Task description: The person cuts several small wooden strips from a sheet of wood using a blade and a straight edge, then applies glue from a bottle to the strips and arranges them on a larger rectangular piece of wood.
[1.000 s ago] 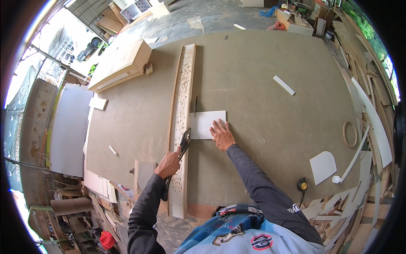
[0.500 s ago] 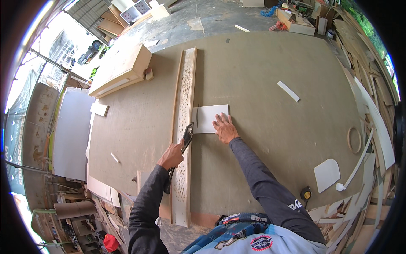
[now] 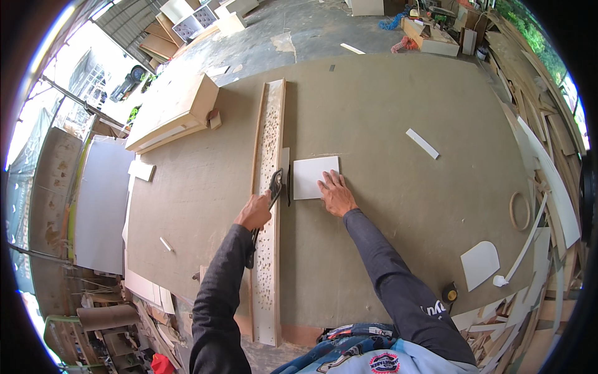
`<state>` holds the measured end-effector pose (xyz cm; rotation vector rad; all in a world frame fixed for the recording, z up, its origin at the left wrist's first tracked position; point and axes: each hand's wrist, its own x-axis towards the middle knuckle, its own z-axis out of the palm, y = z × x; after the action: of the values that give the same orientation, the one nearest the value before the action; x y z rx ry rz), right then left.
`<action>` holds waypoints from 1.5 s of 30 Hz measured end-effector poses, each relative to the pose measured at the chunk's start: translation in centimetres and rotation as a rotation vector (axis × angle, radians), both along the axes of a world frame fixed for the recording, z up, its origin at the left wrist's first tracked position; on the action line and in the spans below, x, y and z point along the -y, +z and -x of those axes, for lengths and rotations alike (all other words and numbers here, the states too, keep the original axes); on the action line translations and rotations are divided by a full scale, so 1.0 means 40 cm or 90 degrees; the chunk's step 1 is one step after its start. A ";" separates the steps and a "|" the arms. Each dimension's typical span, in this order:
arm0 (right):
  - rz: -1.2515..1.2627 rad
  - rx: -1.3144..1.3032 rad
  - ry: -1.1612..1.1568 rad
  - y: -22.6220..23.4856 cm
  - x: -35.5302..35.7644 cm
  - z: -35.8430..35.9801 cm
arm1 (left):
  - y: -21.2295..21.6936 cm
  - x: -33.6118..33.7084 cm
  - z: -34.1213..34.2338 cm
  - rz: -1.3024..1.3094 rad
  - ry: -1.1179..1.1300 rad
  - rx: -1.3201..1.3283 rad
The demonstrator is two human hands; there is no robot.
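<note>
My left hand [image 3: 254,212] is closed round a long black hand tool [image 3: 275,184] that slants along a speckled wooden straightedge board [image 3: 266,274]. The tool's exact kind is hard to make out. My right hand [image 3: 337,194] lies with fingers spread on the lower right of a small white panel [image 3: 308,177]. That panel rests flat, a little apart from the straightedge. Between them are a narrow pale strip [image 3: 286,159] and a thin dark strip [image 3: 288,187].
A wooden box [image 3: 174,112] stands at the worktable's [image 3: 374,262] far left. White offcuts [image 3: 423,144], a rounded white piece [image 3: 480,265], a tape ring [image 3: 519,209] and a tape measure [image 3: 450,292] lie to the right. Scrap strips [image 3: 548,143] are piled along the right edge.
The white panel has slid slightly right under my right hand, opening a gap from the straightedge. The pale strip now shows apart from it. My left hand keeps its grip on the black tool.
</note>
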<state>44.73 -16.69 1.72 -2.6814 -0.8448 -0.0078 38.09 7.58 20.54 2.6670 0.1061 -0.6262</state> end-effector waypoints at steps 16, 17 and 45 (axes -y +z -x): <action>-0.070 0.031 -0.106 -0.001 0.276 0.302 | -0.045 -0.023 -0.363 -0.028 0.024 0.107; -0.070 0.029 -0.106 -0.001 0.277 0.304 | -0.063 -0.035 -0.384 -0.030 0.031 0.095; 0.214 -0.120 -0.020 0.134 0.333 0.085 | 0.052 0.105 0.191 0.295 0.000 0.021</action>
<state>41.32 -29.99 7.07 -2.9419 -0.8044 0.4082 30.44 3.37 22.61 2.2272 -0.0447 -0.5309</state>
